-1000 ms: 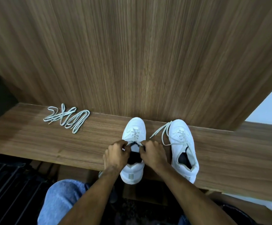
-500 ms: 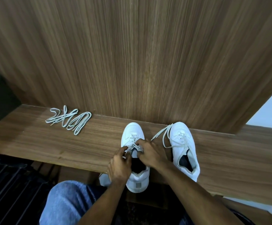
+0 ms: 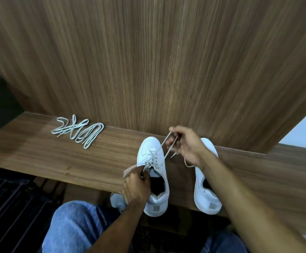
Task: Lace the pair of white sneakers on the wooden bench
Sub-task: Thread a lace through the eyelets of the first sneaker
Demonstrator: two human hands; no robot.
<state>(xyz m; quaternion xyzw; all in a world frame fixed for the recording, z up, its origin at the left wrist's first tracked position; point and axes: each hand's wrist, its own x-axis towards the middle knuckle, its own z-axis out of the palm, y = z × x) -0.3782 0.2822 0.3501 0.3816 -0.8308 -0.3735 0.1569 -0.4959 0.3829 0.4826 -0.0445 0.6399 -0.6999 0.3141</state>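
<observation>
Both hands pinch one flat white shoelace point(image 3: 164, 146): the right hand point(image 3: 186, 144) pulls its end toward 1 o'clock, the left hand point(image 3: 136, 185) toward 8 o'clock. It threads the left white leather sneaker point(image 3: 149, 148) on the brown wooden bench point(image 3: 39, 156). Soft and limp, the shoelace is probably best held near its stiff tip.

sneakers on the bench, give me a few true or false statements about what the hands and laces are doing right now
1. The right hand pinches a lace end pulled up and away from the left sneaker. True.
2. The left hand lies flat on the bench and holds nothing. False: it grips the other lace end beside the sneaker's opening.
3. A loose bundle of laces lies on the bench to the left of both sneakers. True.
4. The right sneaker lies tipped on its side. False: it stands upright on its sole.
5. The loose bundle rests on the left sneaker's toe. False: it lies apart from it.
</observation>
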